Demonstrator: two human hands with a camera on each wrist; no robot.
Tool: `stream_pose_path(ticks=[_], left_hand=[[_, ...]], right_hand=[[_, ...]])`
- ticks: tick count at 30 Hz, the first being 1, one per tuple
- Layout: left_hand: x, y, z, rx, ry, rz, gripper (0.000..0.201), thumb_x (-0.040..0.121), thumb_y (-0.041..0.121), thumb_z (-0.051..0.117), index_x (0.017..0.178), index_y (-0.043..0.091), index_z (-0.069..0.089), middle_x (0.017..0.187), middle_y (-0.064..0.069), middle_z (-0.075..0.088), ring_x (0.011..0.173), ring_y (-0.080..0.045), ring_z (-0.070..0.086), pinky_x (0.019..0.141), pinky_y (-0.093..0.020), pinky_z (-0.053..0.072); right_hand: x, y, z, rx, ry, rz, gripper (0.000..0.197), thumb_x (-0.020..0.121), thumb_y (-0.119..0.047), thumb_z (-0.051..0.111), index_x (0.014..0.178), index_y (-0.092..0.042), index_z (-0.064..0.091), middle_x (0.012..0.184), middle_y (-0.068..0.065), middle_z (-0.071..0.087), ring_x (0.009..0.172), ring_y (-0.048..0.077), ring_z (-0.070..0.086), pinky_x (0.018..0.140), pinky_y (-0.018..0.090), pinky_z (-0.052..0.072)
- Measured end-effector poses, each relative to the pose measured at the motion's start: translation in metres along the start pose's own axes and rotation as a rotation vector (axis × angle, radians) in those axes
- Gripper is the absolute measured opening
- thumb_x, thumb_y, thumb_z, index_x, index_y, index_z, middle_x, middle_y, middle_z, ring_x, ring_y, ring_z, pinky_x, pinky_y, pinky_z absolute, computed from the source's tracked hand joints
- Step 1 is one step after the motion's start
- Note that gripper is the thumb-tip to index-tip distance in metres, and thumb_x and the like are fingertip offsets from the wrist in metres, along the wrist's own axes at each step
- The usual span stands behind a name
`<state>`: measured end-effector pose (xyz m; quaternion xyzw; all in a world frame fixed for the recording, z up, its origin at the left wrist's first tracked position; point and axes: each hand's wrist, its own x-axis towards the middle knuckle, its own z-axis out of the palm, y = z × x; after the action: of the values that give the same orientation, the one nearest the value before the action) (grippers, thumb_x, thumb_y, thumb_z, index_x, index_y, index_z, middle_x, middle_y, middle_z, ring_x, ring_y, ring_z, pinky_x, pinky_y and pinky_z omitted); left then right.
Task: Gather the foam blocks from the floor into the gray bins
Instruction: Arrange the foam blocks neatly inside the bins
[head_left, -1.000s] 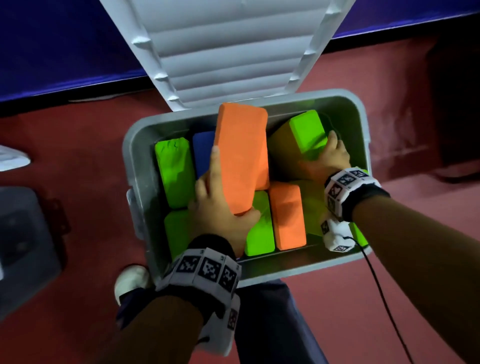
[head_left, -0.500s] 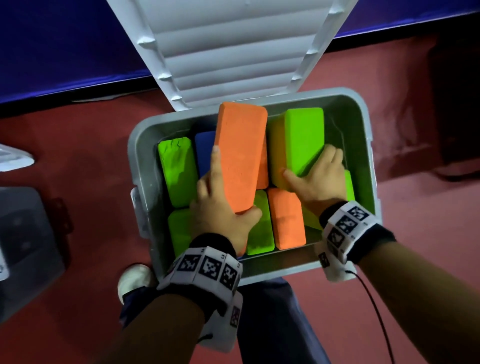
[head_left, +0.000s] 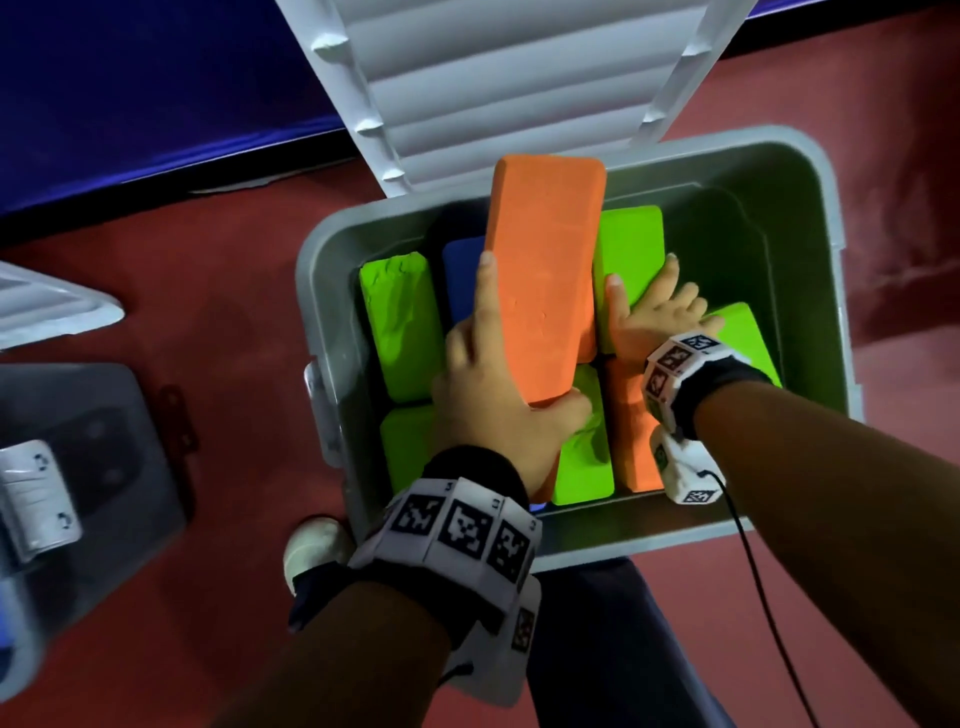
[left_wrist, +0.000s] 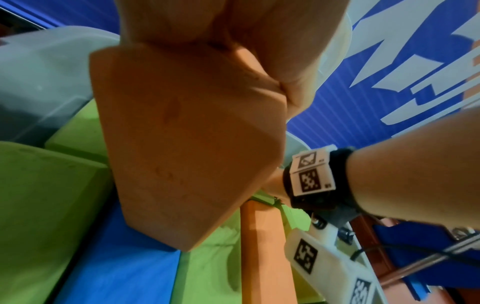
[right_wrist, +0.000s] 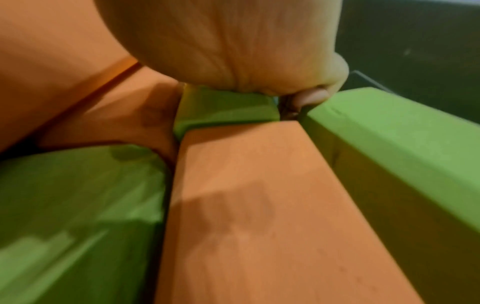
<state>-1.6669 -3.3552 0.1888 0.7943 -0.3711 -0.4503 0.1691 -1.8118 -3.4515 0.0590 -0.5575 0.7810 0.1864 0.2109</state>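
Gripping an orange block (head_left: 545, 270) in the left hand (head_left: 488, 410), tilted over the packed bin (head_left: 826, 218); right hand (head_left: 654, 317) flat, fingers spread, on a green block (head_left: 631, 244). Crowding beneath: green, blue, orange blocks. Lid (head_left: 509, 73) raised behind; second bin (head_left: 78, 467) left on the floor (head_left: 208, 291).

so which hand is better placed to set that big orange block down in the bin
Left. The left hand already grips the orange block by its near end, tilted above the packed blocks. The right hand lies flat on a green block, holding nothing.
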Motion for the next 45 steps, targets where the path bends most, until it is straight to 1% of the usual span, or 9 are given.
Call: stream_pose_path(ticks=[6, 9, 13, 17, 22, 26, 31, 35, 45], left_hand=[[-0.005, 0.015, 0.007, -0.027, 0.001, 0.02, 0.117, 0.064, 0.029, 0.075, 0.139, 0.058, -0.01, 0.137, -0.002, 0.037, 0.114, -0.031, 0.05, 0.097, -0.045, 0.044], [-0.014, 0.032, 0.003, -0.051, -0.032, 0.04, 0.118, 0.062, 0.031, 0.075, 0.139, 0.059, -0.009, 0.142, -0.001, 0.036, 0.119, -0.031, 0.048, 0.1, -0.043, 0.042], [-0.038, 0.07, 0.006, 0.148, -0.099, 0.333, 0.127, 0.061, 0.032, 0.078, 0.137, 0.055, -0.021, 0.149, 0.004, 0.032, 0.122, -0.028, 0.043, 0.101, -0.039, 0.039], [-0.045, 0.095, 0.023, 0.36, -0.044, 0.621, 0.126, 0.055, 0.03, 0.081, 0.142, 0.045, -0.008, 0.151, 0.002, 0.032, 0.121, -0.03, 0.047, 0.097, -0.046, 0.041], [-0.046, 0.116, 0.041, 0.503, -0.11, 0.7, 0.127, 0.059, 0.023, 0.083, 0.142, 0.044, -0.01, 0.159, 0.004, 0.008, 0.14, -0.029, 0.027, 0.102, -0.055, 0.031], [-0.056, 0.097, 0.041, 0.608, -0.303, 0.589, 0.11, 0.078, 0.032, 0.069, 0.139, 0.051, -0.02, 0.151, 0.012, -0.031, 0.145, -0.022, -0.012, 0.112, -0.056, 0.003], [-0.07, 0.047, 0.036, 0.556, -0.261, 0.486, 0.092, 0.078, 0.033, 0.064, 0.147, 0.042, 0.003, 0.159, 0.002, -0.003, 0.14, -0.026, 0.023, 0.107, -0.051, 0.031], [-0.074, 0.022, 0.037, 0.468, -0.189, 0.506, 0.103, 0.056, 0.025, 0.079, 0.143, 0.033, 0.025, 0.148, -0.011, 0.036, 0.112, -0.031, 0.058, 0.083, -0.045, 0.052], [-0.063, 0.033, 0.026, 0.352, -0.207, 0.422, 0.087, 0.07, 0.022, 0.064, 0.146, 0.034, 0.025, 0.15, -0.01, 0.032, 0.111, -0.032, 0.056, 0.087, -0.046, 0.048]], right_hand=[[-0.007, 0.037, -0.031, 0.122, -0.304, -0.131, 0.067, 0.091, -0.064, 0.028, 0.15, -0.033, 0.017, 0.156, 0.01, 0.02, 0.137, 0.036, 0.025, 0.113, 0.044, 0.018], [-0.051, 0.057, -0.072, 0.757, -0.318, -0.084, 0.057, 0.096, -0.041, 0.048, 0.147, -0.024, 0.029, 0.136, 0.004, 0.048, 0.119, 0.022, 0.048, 0.1, 0.029, 0.037], [-0.092, 0.077, -0.164, 1.22, -0.521, 0.019, 0.059, 0.066, -0.08, 0.05, 0.117, -0.051, 0.052, 0.115, 0.002, 0.063, 0.097, 0.027, 0.065, 0.082, 0.047, 0.053], [-0.078, 0.103, -0.245, 1.315, -0.706, 0.016, 0.079, 0.056, -0.083, 0.033, 0.097, -0.029, 0.074, 0.102, 0.008, 0.069, 0.089, 0.032, 0.066, 0.089, 0.059, 0.047], [-0.064, 0.108, -0.281, 1.152, -0.444, 0.013, 0.042, 0.079, -0.045, 0.059, 0.116, -0.027, 0.057, 0.098, -0.002, 0.065, 0.089, 0.021, 0.061, 0.073, 0.046, 0.053], [-0.064, 0.124, -0.268, 1.077, -0.051, -0.251, 0.096, 0.063, -0.03, 0.072, 0.141, -0.044, 0.018, 0.127, -0.011, 0.043, 0.114, 0.021, 0.053, 0.078, 0.05, 0.055], [-0.069, 0.128, -0.201, 0.938, 0.195, -0.473, 0.113, 0.055, -0.028, 0.075, 0.146, -0.026, 0.007, 0.147, -0.008, 0.029, 0.132, -0.001, 0.037, 0.113, 0.036, 0.032], [-0.08, 0.13, -0.144, 0.892, 0.261, -0.392, 0.111, 0.053, -0.032, 0.073, 0.143, -0.037, 0.008, 0.151, 0.008, 0.029, 0.135, 0.021, 0.037, 0.11, 0.05, 0.033], [-0.072, 0.121, -0.159, 0.563, 0.053, -0.358, 0.123, 0.043, -0.046, 0.069, 0.149, -0.023, 0.009, 0.145, -0.002, 0.035, 0.121, 0.019, 0.046, 0.092, 0.019, 0.032]])
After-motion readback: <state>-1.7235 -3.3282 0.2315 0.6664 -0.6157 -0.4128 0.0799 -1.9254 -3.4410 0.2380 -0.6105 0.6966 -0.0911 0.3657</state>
